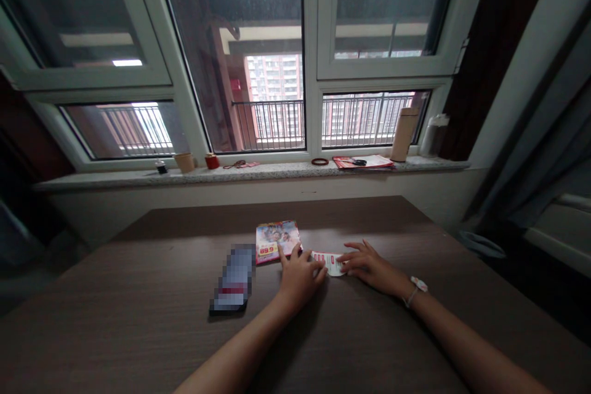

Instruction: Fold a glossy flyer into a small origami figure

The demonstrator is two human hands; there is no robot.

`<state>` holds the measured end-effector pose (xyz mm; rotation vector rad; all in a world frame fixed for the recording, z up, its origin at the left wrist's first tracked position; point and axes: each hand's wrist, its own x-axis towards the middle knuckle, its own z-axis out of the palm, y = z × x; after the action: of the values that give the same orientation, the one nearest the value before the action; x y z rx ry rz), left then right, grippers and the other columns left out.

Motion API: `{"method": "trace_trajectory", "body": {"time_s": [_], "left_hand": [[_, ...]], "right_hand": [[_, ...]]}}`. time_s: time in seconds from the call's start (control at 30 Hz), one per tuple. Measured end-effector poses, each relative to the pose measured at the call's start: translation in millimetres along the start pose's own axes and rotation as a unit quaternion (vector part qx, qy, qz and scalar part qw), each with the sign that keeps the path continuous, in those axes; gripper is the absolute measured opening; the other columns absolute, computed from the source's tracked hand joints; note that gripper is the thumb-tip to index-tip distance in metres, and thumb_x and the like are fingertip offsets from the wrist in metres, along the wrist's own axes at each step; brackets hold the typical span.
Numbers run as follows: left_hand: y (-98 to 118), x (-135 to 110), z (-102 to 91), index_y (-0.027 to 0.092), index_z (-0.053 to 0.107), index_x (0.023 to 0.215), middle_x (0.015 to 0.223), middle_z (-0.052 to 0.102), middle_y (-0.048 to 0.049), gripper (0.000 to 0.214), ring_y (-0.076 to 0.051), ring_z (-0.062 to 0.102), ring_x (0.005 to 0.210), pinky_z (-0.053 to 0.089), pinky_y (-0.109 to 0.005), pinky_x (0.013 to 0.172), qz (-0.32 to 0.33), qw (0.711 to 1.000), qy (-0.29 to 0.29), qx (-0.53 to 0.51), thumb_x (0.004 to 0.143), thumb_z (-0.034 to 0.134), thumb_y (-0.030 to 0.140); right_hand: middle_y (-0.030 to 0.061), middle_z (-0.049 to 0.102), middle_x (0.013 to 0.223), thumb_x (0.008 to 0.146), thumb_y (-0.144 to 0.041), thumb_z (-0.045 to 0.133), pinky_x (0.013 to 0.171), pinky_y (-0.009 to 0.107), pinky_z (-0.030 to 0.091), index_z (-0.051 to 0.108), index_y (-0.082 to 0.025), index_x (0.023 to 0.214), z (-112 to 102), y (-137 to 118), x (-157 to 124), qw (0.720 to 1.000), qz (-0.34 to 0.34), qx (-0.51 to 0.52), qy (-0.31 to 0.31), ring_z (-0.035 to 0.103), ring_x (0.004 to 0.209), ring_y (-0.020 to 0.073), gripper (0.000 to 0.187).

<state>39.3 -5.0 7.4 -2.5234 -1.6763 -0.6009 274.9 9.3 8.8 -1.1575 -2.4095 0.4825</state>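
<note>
"Why are 2 hands at that small white paper slip with red print (333,263)?"

"Probably to keep it flat on the brown wood-grain table (152,271). The left hand (300,272), fingers spread loosely, covers its left end; the right hand (367,268) touches its right end. They're apart; whether the right pinches, I can't tell."

"And the glossy, colourful square booklet marked 89.9 (276,235)?"

"Just left of the slip, with left fingertips on its corner, perhaps steadying it."

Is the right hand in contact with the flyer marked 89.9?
Apart: in the head view, the left hand lies between the right hand and the flyer.
</note>
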Motion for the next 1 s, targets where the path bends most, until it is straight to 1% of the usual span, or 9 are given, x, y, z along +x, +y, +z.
{"method": "trace_trajectory", "body": {"time_s": [0.13, 0.23, 0.3, 0.37, 0.43, 0.5, 0.7, 0.9, 1.0], "left_hand": [[2.0, -0.4, 0.5, 0.034, 0.073, 0.095, 0.12, 0.063, -0.0027, 0.022, -0.034, 0.041, 0.125, 0.002, -0.072, 0.105, -0.011, 1.0, 0.003, -0.011, 0.086, 0.056, 0.046], [1.8, -0.6, 4.1, 0.033, 0.071, 0.094, 0.121, 0.062, -0.0028, 0.021, -0.034, 0.04, 0.125, 0.002, -0.072, 0.105, -0.018, 1.0, 0.005, -0.02, 0.082, 0.061, 0.047], [1.4, -0.6, 6.8, 0.032, 0.07, 0.094, 0.121, 0.061, -0.003, 0.021, -0.034, 0.04, 0.125, 0.003, -0.072, 0.104, -0.022, 0.999, 0.006, -0.024, 0.08, 0.063, 0.046], [0.9, -0.7, 8.8, 0.032, 0.069, 0.094, 0.121, 0.06, -0.0029, 0.021, -0.034, 0.04, 0.125, 0.004, -0.072, 0.104, -0.023, 0.999, 0.008, -0.026, 0.079, 0.064, 0.046], [0.5, -1.0, 10.2, 0.032, 0.068, 0.095, 0.122, 0.059, -0.0027, 0.022, -0.034, 0.039, 0.125, 0.003, -0.072, 0.104, -0.022, 0.999, 0.009, -0.023, 0.079, 0.064, 0.047], [0.2, -1.4, 11.0, 0.032, 0.068, 0.096, 0.123, 0.058, -0.0032, 0.024, -0.034, 0.038, 0.126, 0.003, -0.071, 0.104, -0.024, 0.999, 0.011, -0.02, 0.079, 0.064, 0.048], [0.2, -2.3, 9.3, 0.037, 0.068, 0.104, 0.121, 0.058, -0.0036, 0.026, -0.033, 0.037, 0.125, 0.005, -0.071, 0.104, -0.02, 0.999, 0.013, -0.023, 0.082, 0.061, 0.049], [2.9, -2.1, 5.6, 0.041, 0.066, 0.11, 0.116, 0.057, -0.0034, 0.028, -0.03, 0.038, 0.121, 0.005, -0.07, 0.105, -0.022, 1.0, 0.017, -0.008, 0.083, 0.06, 0.047], [4.2, -2.4, 4.2, 0.042, 0.064, 0.113, 0.116, 0.056, -0.0039, 0.03, -0.029, 0.039, 0.12, 0.004, -0.07, 0.106, -0.013, 1.0, 0.015, 0.003, 0.084, 0.059, 0.048]], "right_hand": [[0.002, 0.067, 0.116, 0.09, -0.035, 0.05, 0.111, 0.061, 0.008, 0.067, -0.033, 0.104, 7.7, -3.7, 3.4, 1.0, 0.011, -0.002, 0.03, 0.04, 0.131, 0.0253, 0.022], [0.004, 0.066, 0.114, 0.09, -0.036, 0.05, 0.112, 0.058, 0.013, 0.062, -0.029, 0.107, 17.3, -7.7, 8.0, 0.995, 0.036, -0.018, 0.096, 0.049, 0.122, 0.0236, 0.022], [0.0052, 0.065, 0.11, 0.089, -0.034, 0.052, 0.112, 0.056, 0.016, 0.057, -0.026, 0.112, 22.6, -10.8, 10.6, 0.988, 0.054, -0.027, 0.141, 0.057, 0.11, 0.0213, 0.025], [0.0047, 0.065, 0.104, 0.089, -0.034, 0.053, 0.112, 0.055, 0.018, 0.055, -0.023, 0.109, 26.1, -14.5, 12.5, 0.983, 0.062, -0.035, 0.172, 0.059, 0.102, 0.02, 0.023], [0.0033, 0.065, 0.101, 0.09, -0.033, 0.051, 0.111, 0.056, 0.018, 0.056, -0.024, 0.102, 28.0, -18.6, 13.6, 0.982, 0.053, -0.052, 0.173, 0.058, 0.102, 0.0198, 0.016], [0.0028, 0.065, 0.102, 0.091, -0.033, 0.049, 0.11, 0.058, 0.016, 0.057, -0.025, 0.101, 28.6, -21.9, 13.8, 0.982, 0.045, -0.078, 0.165, 0.057, 0.104, 0.02, 0.015], [0.0068, 0.058, 0.118, 0.092, -0.031, 0.049, 0.11, 0.058, 0.017, 0.061, -0.031, 0.112, 27.9, -19.4, 10.4, 0.978, 0.043, -0.13, 0.158, 0.052, 0.115, 0.0224, 0.024], [0.0064, 0.057, 0.119, 0.093, -0.027, 0.046, 0.107, 0.058, 0.023, 0.056, -0.036, 0.124, 29.8, -8.8, 7.9, 0.98, 0.041, -0.134, 0.142, 0.053, 0.113, 0.0225, 0.034], [0.0063, 0.058, 0.119, 0.092, -0.025, 0.047, 0.106, 0.054, 0.028, 0.056, -0.036, 0.125, 31.0, -6.4, 8.2, 0.981, 0.034, -0.128, 0.145, 0.052, 0.113, 0.0223, 0.035]]}}
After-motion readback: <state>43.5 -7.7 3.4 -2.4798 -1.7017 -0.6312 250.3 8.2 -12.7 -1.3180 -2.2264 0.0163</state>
